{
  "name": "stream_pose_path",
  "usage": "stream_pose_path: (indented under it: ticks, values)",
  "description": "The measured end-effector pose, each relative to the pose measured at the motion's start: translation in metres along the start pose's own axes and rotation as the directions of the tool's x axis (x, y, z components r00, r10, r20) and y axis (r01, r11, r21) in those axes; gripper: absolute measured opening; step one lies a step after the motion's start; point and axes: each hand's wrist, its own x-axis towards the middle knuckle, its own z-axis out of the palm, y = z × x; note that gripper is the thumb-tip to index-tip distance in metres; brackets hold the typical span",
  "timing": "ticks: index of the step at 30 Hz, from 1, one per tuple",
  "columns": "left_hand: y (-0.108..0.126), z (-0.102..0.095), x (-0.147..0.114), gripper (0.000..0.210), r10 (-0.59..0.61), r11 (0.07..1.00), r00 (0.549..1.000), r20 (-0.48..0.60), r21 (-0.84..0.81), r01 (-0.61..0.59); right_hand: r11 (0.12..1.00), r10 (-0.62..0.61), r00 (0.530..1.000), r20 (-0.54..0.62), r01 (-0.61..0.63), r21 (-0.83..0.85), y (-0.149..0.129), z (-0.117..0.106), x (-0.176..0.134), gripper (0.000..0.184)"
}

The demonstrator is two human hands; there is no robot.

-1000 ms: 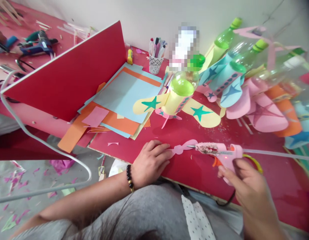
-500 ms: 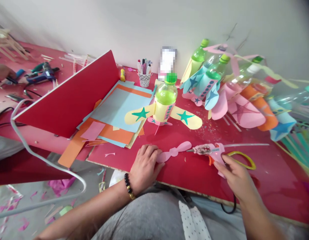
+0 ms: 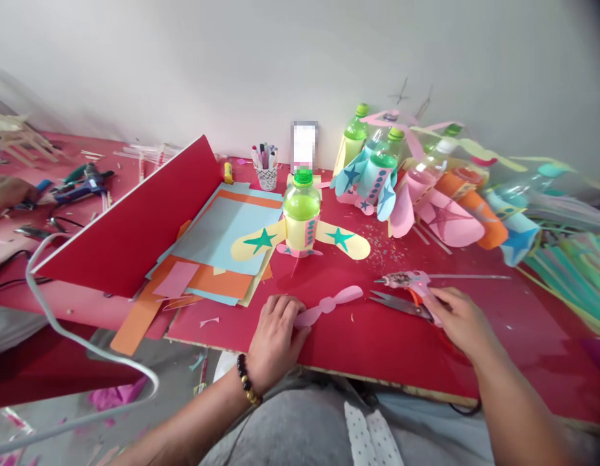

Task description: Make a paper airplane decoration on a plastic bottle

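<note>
My left hand (image 3: 279, 330) lies on the red tabletop, its fingers closed on one blade of a pink paper propeller (image 3: 327, 304). The propeller's other blade points right. My right hand (image 3: 462, 323) grips a pink glue gun (image 3: 410, 279) with a glue stick projecting from its back. The gun's nozzle points left, just apart from the propeller's free blade. A pair of scissors (image 3: 399, 304) lies below the gun, partly hidden by my right hand. Beyond the propeller stands a green-capped bottle plane (image 3: 302, 213) with yellow paper wings bearing green stars.
Paper sheets (image 3: 217, 239) lie left of the bottle plane, beside a leaning red board (image 3: 134, 220). A pen cup (image 3: 267, 176) and a phone (image 3: 304, 145) stand at the back. Several decorated bottles (image 3: 421, 188) crowd the right. Another person's hand (image 3: 11, 188) is far left.
The glue gun has drawn back slightly from the propeller's tip, and the scissors' blades now show beneath it. My left hand keeps its hold. The camera view has tilted upward.
</note>
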Motion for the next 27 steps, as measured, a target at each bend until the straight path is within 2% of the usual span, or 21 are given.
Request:
stream_pose_path:
  ticks: [3,5,7,9,11,14,16,20,24,27]
  values:
    - [0.000,-0.001,0.001,0.011,-0.023,1.000,1.000,0.018,-0.012,0.023,0.976,-0.052,0.998,0.046,0.061,-0.211,0.002,0.000,0.005,0.051]
    - [-0.001,-0.001,0.001,0.010,-0.035,0.999,0.999,0.028,-0.034,0.036,0.949,-0.103,0.995,-0.006,0.096,-0.301,-0.006,0.000,0.004,0.053]
    - [-0.002,-0.001,0.002,0.010,-0.039,0.997,0.999,0.023,-0.062,0.040,0.940,-0.175,0.981,-0.088,0.140,-0.311,-0.023,-0.001,0.002,0.051]
    - [-0.004,-0.002,0.003,0.010,-0.043,0.995,0.999,0.020,-0.091,0.045,0.943,-0.276,0.954,-0.119,0.245,-0.223,-0.047,0.000,-0.002,0.044]
    - [-0.005,-0.004,0.005,0.011,-0.052,0.992,0.998,0.027,-0.118,0.055,0.924,-0.378,0.925,-0.047,0.373,-0.086,-0.074,0.004,-0.005,0.037]
    - [-0.005,-0.011,0.008,0.012,-0.066,0.984,0.997,0.040,-0.163,0.071,0.899,-0.437,0.892,0.116,0.431,0.076,-0.110,0.013,-0.007,0.038]
    - [-0.005,-0.019,0.009,0.010,-0.067,0.976,0.997,0.044,-0.204,0.074,0.886,-0.463,0.866,0.187,0.444,0.137,-0.127,0.018,-0.007,0.037]
    - [-0.003,-0.042,0.013,0.007,-0.046,0.961,0.998,0.036,-0.273,0.054,0.861,-0.490,0.839,0.236,0.425,0.278,-0.150,0.017,-0.002,0.020]
    - [0.004,-0.079,0.023,0.009,-0.013,0.944,1.000,-0.009,-0.330,0.009,0.828,-0.495,0.827,0.265,0.357,0.433,-0.172,0.000,0.010,0.023]
    - [0.012,-0.113,0.037,0.013,0.047,0.938,0.998,-0.049,-0.341,-0.061,0.810,-0.477,0.848,0.232,0.321,0.491,-0.193,-0.019,0.024,0.026]
